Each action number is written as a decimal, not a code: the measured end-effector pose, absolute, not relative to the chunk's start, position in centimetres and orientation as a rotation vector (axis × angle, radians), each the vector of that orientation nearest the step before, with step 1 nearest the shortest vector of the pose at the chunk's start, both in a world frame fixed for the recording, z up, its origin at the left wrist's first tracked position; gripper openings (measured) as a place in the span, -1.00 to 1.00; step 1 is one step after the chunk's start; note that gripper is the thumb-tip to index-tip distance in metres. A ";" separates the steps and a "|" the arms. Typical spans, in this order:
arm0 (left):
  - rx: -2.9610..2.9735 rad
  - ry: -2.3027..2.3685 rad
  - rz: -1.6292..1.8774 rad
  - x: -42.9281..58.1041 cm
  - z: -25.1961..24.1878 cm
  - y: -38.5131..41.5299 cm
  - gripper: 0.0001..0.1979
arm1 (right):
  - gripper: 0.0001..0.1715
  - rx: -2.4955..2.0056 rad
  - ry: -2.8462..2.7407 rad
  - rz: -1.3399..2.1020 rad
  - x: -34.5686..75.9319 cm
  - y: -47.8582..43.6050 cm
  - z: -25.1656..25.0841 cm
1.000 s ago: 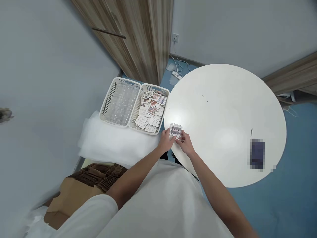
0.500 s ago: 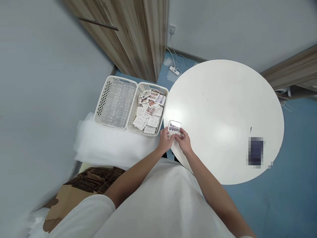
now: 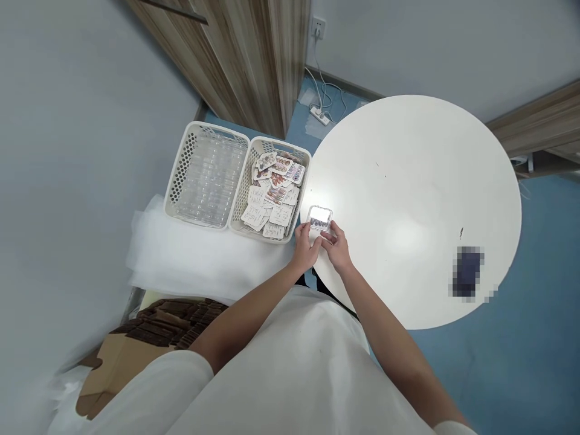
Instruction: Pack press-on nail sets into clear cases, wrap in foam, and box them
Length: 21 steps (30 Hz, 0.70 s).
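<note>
A small clear plastic box (image 3: 319, 218) is at the left edge of the round white table (image 3: 417, 175). Inside it shows a row of dark, shiny press-on nails, while a white glare hides the upper part. My left hand (image 3: 305, 249) grips the box's lower left corner with its fingers. On the other side, my right hand (image 3: 338, 249) holds the lower right corner. Both thumbs come close together below the box's near edge.
Left of the table stands a white basket (image 3: 301, 199) of nail cards, beside another basket (image 3: 170, 199) of clear plastic cases. White foam sheeting (image 3: 199, 260) lies before them. Folded brown cardboard (image 3: 172, 323) fills a carton (image 3: 122, 368). A blurred dark object (image 3: 468, 272) lies at right.
The view has shifted slightly, and the glare now covers the upper row of nails in the box. Both hands still hold it.
</note>
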<state>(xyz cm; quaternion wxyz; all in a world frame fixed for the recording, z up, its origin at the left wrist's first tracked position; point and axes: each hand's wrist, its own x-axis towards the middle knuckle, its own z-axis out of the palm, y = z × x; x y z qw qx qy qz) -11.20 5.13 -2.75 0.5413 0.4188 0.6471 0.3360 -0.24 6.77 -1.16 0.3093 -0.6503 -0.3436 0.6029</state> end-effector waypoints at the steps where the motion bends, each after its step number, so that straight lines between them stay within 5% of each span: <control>1: 0.995 1.540 0.800 -11.2 -2.8 5.1 -0.49 | -0.14 -1.716 -0.917 1.596 -0.2 6.8 -1.1; 10: 1.010 1.609 0.843 -10.7 -2.6 2.0 -0.46 | -0.17 -1.677 -0.971 1.700 2.1 3.6 0.4; 21: 1.103 1.773 0.779 -11.0 -0.8 -8.4 -0.66 | -0.31 -1.643 -1.143 1.786 7.4 -4.5 2.4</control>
